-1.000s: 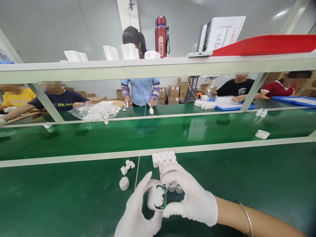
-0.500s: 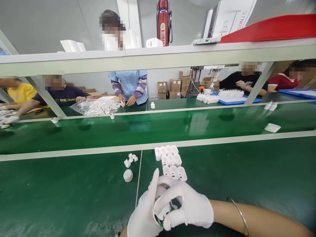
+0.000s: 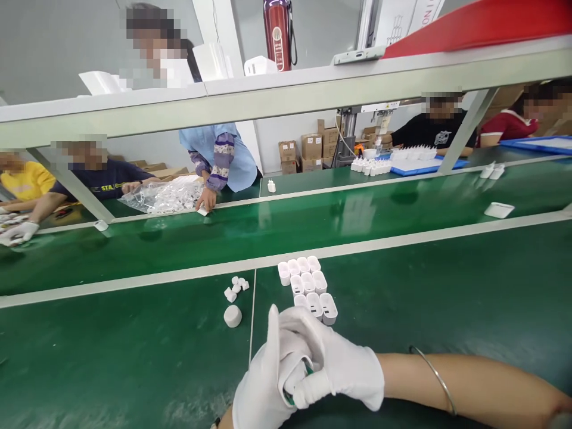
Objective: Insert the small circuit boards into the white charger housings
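My left hand [image 3: 261, 384], in a white glove, is closed around a white charger housing [image 3: 294, 374] at the bottom centre. My right hand [image 3: 346, 369], also gloved, curls over the same piece, its thumb and fingers on it. Bits of a green circuit board [image 3: 308, 367] show at the housing; the gloves cover the rest. Just beyond my hands stand rows of white open-topped housings [image 3: 313, 304], several with a small dark slot inside. Left of them lie a round white piece [image 3: 232, 316] and a small cluster of white caps [image 3: 231, 294].
A green conveyor belt [image 3: 286, 226] runs across beyond a pale rail [image 3: 179, 278]. Above it is a shelf beam [image 3: 250, 98] with a red flask [image 3: 277, 36]. A co-worker in blue [image 3: 223, 155] reaches to the belt's far edge beside a bag of white parts [image 3: 172, 195].
My fingers have shifted around the housing, and more of its white side shows. The co-worker in blue has leaned over and put a hand on a white piece by the belt. My view has tilted.
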The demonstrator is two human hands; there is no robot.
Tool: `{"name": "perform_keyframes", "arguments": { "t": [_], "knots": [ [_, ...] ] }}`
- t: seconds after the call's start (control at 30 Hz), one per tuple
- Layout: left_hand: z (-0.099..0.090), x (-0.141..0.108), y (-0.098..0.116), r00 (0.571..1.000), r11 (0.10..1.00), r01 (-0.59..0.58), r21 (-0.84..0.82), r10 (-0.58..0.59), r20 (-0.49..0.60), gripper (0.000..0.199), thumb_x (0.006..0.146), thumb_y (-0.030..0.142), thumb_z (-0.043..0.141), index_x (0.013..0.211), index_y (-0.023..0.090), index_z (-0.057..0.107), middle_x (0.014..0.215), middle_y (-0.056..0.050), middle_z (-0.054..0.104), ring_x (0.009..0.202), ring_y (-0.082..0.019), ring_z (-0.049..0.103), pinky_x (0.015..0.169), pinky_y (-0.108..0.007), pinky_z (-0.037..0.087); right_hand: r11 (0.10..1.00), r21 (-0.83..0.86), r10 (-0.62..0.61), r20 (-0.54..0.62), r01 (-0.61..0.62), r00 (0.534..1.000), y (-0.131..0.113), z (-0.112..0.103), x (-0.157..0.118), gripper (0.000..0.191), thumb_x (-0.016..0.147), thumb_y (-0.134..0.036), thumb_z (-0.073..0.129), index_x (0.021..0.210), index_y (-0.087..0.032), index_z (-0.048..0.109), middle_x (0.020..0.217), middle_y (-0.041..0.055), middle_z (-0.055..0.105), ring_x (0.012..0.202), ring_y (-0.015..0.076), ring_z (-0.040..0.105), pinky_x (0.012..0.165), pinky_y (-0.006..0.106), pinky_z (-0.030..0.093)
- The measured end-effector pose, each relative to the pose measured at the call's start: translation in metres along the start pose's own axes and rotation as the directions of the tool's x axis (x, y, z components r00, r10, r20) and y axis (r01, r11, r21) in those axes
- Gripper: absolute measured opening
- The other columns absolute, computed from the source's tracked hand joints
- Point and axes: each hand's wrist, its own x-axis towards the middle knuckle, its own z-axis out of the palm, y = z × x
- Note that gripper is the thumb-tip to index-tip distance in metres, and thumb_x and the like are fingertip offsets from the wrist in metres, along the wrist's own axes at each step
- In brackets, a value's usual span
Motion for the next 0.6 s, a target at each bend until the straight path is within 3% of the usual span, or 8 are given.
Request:
{"name": "perform_keyframes", "arguments": {
  "t": [0.13,0.33,0.5,0.6],
  "knots": [
    [-0.001,-0.002,0.003,1.000,0.997,0.007,0.074,-0.009,0.022,0.110,0.074,0.020,0.065,0.150,0.029,-0.015,0.110,-0.007,0.071,0.091,-0.030,0.071,0.068,-0.036,0.064,0.979,0.154,0.122,0.084,-0.134,0.989,-0.004,0.001,0.001,0.078,0.047,-0.012,0.088,0.116,-0.019,0.053,0.094,0.0010,0.064,0.090,0.0170,0.062,0.085,0.033,0.048],
    [0.005,-0.003,-0.003,0.997,0.988,0.004,-0.153,0.009,0.083,0.106,0.081,0.020,0.056,0.145,0.027,-0.028,0.095,-0.004,0.073,0.081,-0.026,0.073,0.066,-0.032,0.065,0.964,0.219,0.107,0.201,-0.151,0.974,-0.011,0.000,0.001,0.083,0.043,-0.004,0.088,0.120,-0.019,0.058,0.095,0.0014,0.067,0.089,0.0146,0.062,0.084,0.030,0.049],
    [0.005,-0.002,-0.003,0.990,0.998,0.049,-0.042,-0.043,0.132,0.107,0.081,0.022,0.062,0.148,0.028,-0.022,0.101,-0.006,0.071,0.087,-0.028,0.072,0.072,-0.036,0.064,0.922,0.321,0.219,0.026,-0.216,0.975,-0.007,0.010,0.000,0.068,0.047,-0.011,0.087,0.110,-0.016,0.062,0.078,-0.0006,0.067,0.073,0.0132,0.064,0.072,0.027,0.050],
    [0.002,0.003,0.004,0.986,0.997,0.046,-0.060,-0.036,0.161,0.109,0.081,0.022,0.062,0.147,0.026,-0.024,0.095,-0.005,0.071,0.083,-0.026,0.071,0.071,-0.035,0.063,0.911,0.354,0.226,-0.002,-0.210,0.974,-0.003,0.013,0.000,0.067,0.046,-0.015,0.087,0.109,-0.015,0.064,0.077,0.0006,0.068,0.071,0.0139,0.064,0.071,0.027,0.051]
  ]
}}
